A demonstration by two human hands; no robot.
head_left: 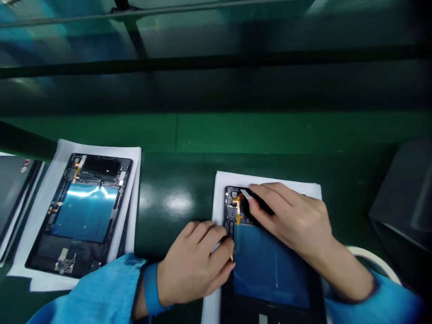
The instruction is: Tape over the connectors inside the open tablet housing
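An opened tablet [270, 265] lies on white sheets below me, its blue battery area and inner circuit parts exposed. My right hand [290, 211] is over its upper part, with thumb and forefinger pinched on a small pale strip [246, 194]. Beside the strip runs an orange flex cable [239, 209]. At the tablet's left edge, my left hand [199, 263] has its fingers curled round the rim; the fingertips are partly hidden. A blue band [152, 288] circles the left wrist.
To the left, a second opened tablet [86, 209] rests on white paper [135, 180]. Dark flat panels [15, 193] lie at the far left. A pale roll [373, 258] sits behind my right forearm, near a dark box-like object [405, 189]. The tabletop [175, 180] is green.
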